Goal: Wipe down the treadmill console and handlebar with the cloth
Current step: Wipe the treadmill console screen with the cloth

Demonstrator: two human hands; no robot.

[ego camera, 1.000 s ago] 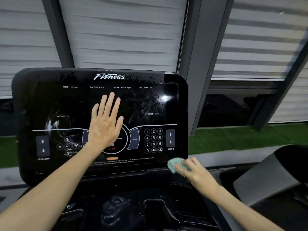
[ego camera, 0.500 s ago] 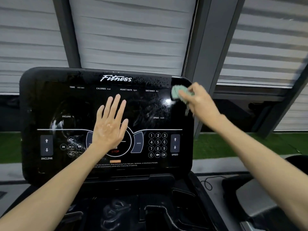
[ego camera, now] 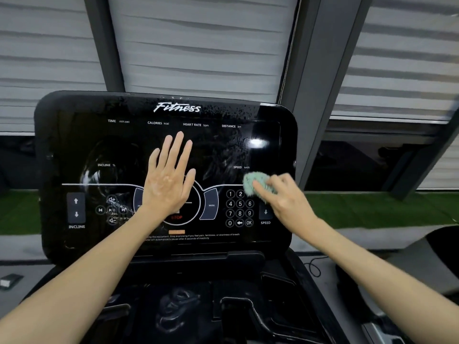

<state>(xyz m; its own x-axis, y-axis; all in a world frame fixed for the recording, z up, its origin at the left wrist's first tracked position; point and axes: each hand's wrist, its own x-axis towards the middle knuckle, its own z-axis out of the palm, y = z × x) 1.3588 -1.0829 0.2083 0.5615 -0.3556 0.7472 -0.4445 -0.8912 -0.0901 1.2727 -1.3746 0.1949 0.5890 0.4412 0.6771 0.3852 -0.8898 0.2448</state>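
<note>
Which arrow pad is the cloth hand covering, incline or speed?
The SPEED pad: the right hand hides its up arrow; the INCLINE pad shows both.

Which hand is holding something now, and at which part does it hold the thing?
The right hand grips the green cloth by its right side, bunched under the fingers. The left hand holds nothing; it rests flat on the console.
</note>
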